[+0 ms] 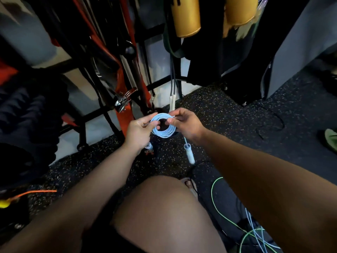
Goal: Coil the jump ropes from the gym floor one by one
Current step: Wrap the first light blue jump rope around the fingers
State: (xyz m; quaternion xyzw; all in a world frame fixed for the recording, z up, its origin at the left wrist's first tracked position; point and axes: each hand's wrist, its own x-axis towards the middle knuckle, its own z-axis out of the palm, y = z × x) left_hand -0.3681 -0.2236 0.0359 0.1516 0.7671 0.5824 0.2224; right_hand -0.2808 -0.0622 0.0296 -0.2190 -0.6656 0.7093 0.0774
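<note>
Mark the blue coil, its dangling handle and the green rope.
blue coil (163,134): head view, lower arc of loops.
dangling handle (189,155): head view, mid-grip.
green rope (212,191): head view, bend on floor.

view: head — wide-angle | faces: forward, down | range: close above gym floor
</note>
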